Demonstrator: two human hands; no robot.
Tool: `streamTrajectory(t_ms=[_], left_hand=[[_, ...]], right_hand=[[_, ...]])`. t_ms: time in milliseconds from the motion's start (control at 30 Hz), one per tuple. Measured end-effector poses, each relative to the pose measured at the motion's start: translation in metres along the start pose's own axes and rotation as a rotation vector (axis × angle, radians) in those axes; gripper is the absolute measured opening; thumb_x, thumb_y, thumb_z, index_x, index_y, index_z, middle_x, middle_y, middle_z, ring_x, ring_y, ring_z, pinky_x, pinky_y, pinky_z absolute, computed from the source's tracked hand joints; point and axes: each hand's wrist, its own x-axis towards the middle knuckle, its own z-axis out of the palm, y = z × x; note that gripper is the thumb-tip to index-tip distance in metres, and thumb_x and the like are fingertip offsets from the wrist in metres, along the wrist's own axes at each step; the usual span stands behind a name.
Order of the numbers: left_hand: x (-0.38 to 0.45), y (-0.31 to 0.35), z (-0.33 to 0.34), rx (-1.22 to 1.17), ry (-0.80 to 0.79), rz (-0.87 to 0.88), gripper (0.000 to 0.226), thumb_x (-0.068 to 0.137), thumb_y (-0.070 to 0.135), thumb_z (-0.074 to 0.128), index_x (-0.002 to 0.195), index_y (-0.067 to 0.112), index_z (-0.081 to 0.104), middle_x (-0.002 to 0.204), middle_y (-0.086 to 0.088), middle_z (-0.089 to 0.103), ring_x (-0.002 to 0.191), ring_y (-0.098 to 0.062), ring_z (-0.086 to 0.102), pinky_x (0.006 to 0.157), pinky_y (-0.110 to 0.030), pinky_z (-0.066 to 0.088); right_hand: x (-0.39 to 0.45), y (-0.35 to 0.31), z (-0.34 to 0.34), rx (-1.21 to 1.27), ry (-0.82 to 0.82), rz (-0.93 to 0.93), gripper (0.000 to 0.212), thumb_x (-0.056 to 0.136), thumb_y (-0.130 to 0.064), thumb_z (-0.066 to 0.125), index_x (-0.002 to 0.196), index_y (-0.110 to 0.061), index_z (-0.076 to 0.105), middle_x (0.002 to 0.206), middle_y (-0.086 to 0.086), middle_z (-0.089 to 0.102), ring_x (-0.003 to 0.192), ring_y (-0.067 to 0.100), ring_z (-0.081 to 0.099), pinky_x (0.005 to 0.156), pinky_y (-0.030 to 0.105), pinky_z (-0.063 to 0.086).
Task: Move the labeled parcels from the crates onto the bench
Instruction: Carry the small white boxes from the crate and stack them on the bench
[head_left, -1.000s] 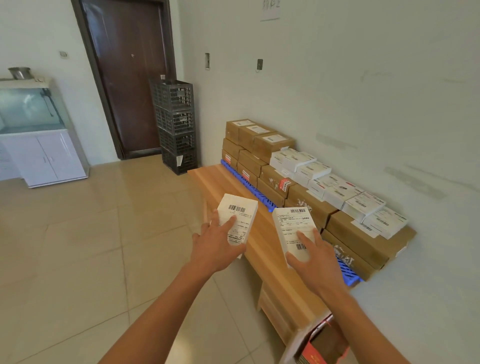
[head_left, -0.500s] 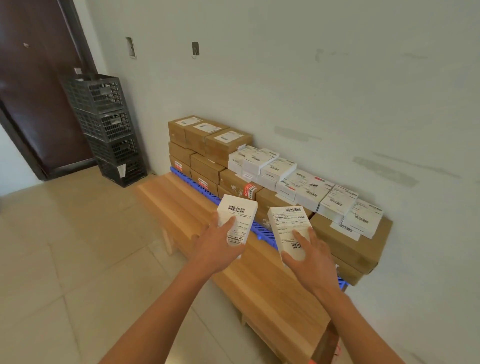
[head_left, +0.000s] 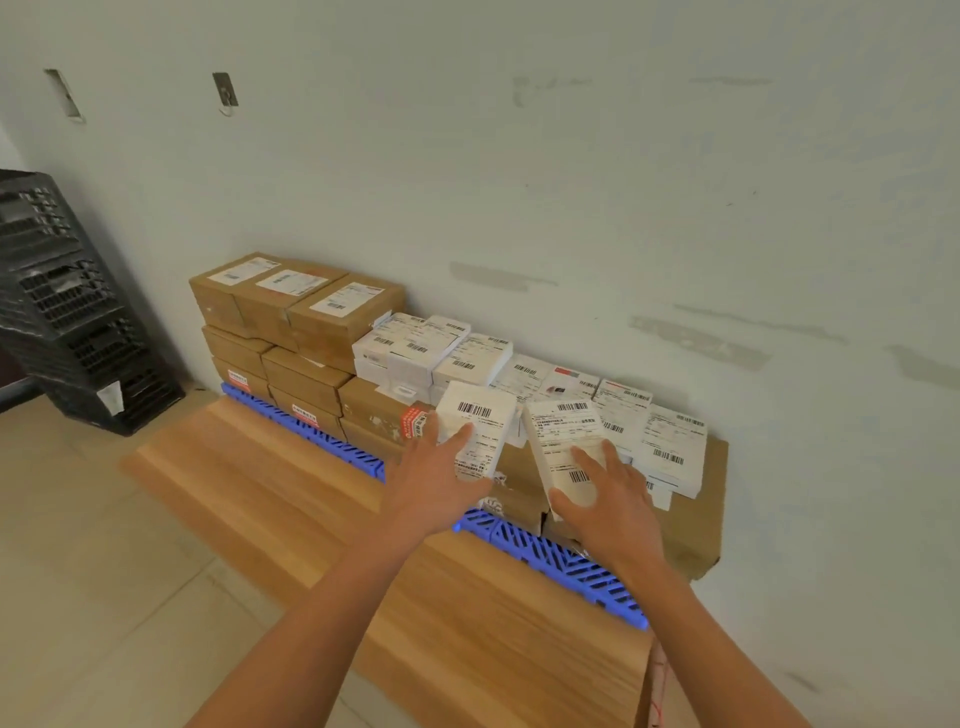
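Observation:
My left hand (head_left: 436, 478) grips a white labeled parcel (head_left: 480, 423) from below, thumb on its label. My right hand (head_left: 605, 504) holds a second white labeled parcel (head_left: 563, 441) the same way. Both parcels hang in the air above the back edge of the wooden bench (head_left: 291, 499), just in front of the stacked parcels. Along the wall, brown cardboard boxes (head_left: 296, 306) stand several high on a blue plastic pallet (head_left: 545, 551). A row of small white parcels (head_left: 670, 441) lies on top of the lower brown boxes.
Stacked black plastic crates (head_left: 67, 312) stand on the tiled floor at the left, beside the wall. The wall runs right behind the parcel stack. The bench's front half is bare wood.
The view has swung right and closer to the stack; the door has left the frame. Both hands have carried their parcels forward, from over the bench's front to just before the stack.

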Motion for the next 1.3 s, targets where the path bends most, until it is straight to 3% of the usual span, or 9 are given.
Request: streamTrajectory(t_ms=[133, 300, 400, 600, 1000, 1133, 1300], left_hand=[[0.050, 0.016, 0.008, 0.009, -0.058, 0.073, 0.090, 0.080, 0.069, 0.060, 0.158, 0.048, 0.020, 0.171, 0.002, -0.002, 0.153, -0.031, 0.014, 0.118, -0.060, 0.025], [0.115, 0.023, 0.013, 0.037, -0.095, 0.194, 0.086, 0.082, 0.067, 0.057, 0.157, 0.047, 0.020, 0.170, 0.005, -0.003, 0.150, -0.030, 0.021, 0.113, -0.056, 0.035], [0.152, 0.024, 0.014, 0.025, -0.131, 0.261, 0.084, 0.083, 0.067, 0.055, 0.157, 0.047, 0.020, 0.169, 0.009, -0.003, 0.149, -0.028, 0.019, 0.113, -0.059, 0.033], [0.210, 0.026, 0.021, 0.091, -0.133, 0.354, 0.077, 0.085, 0.068, 0.057, 0.151, 0.044, 0.027, 0.166, 0.002, 0.011, 0.138, -0.033, 0.033, 0.107, -0.058, 0.036], [0.246, 0.033, 0.041, 0.201, -0.125, 0.402, 0.077, 0.088, 0.075, 0.050, 0.154, 0.041, 0.029, 0.169, -0.007, 0.010, 0.144, -0.035, 0.030, 0.112, -0.055, 0.029], [0.244, 0.036, 0.043, 0.272, -0.084, 0.409, 0.074, 0.088, 0.076, 0.045, 0.151, 0.040, 0.034, 0.167, -0.011, 0.018, 0.141, -0.036, 0.035, 0.111, -0.055, 0.028], [0.246, 0.036, 0.050, 0.266, -0.098, 0.387, 0.072, 0.090, 0.075, 0.042, 0.152, 0.040, 0.035, 0.167, -0.012, 0.019, 0.146, -0.036, 0.027, 0.111, -0.057, 0.024]], right_hand=[[0.024, 0.009, 0.004, -0.003, 0.033, 0.078, 0.070, 0.088, -0.067, 0.055, 0.151, -0.042, 0.036, 0.167, -0.006, 0.015, 0.147, 0.025, 0.023, 0.114, 0.051, 0.036], [0.054, 0.003, 0.011, -0.020, 0.096, 0.194, 0.071, 0.088, -0.065, 0.057, 0.151, -0.039, 0.037, 0.166, -0.004, 0.018, 0.145, 0.025, 0.025, 0.113, 0.050, 0.037], [0.071, -0.007, 0.017, -0.017, 0.140, 0.285, 0.071, 0.089, -0.065, 0.056, 0.152, -0.039, 0.036, 0.166, -0.004, 0.017, 0.145, 0.026, 0.023, 0.114, 0.050, 0.036], [0.105, -0.031, 0.030, -0.031, 0.189, 0.402, 0.070, 0.089, -0.066, 0.053, 0.151, -0.039, 0.037, 0.167, -0.004, 0.015, 0.148, 0.028, 0.021, 0.115, 0.051, 0.033], [0.138, -0.024, 0.041, -0.056, 0.163, 0.456, 0.069, 0.090, -0.065, 0.052, 0.151, -0.036, 0.039, 0.167, -0.001, 0.016, 0.149, 0.030, 0.020, 0.116, 0.051, 0.031], [0.145, -0.018, 0.046, -0.078, 0.136, 0.450, 0.069, 0.091, -0.065, 0.051, 0.151, -0.035, 0.039, 0.168, 0.000, 0.014, 0.150, 0.030, 0.018, 0.118, 0.051, 0.028], [0.150, -0.012, 0.054, -0.080, 0.123, 0.444, 0.068, 0.091, -0.065, 0.051, 0.150, -0.035, 0.040, 0.168, -0.001, 0.013, 0.151, 0.029, 0.016, 0.118, 0.051, 0.026]])
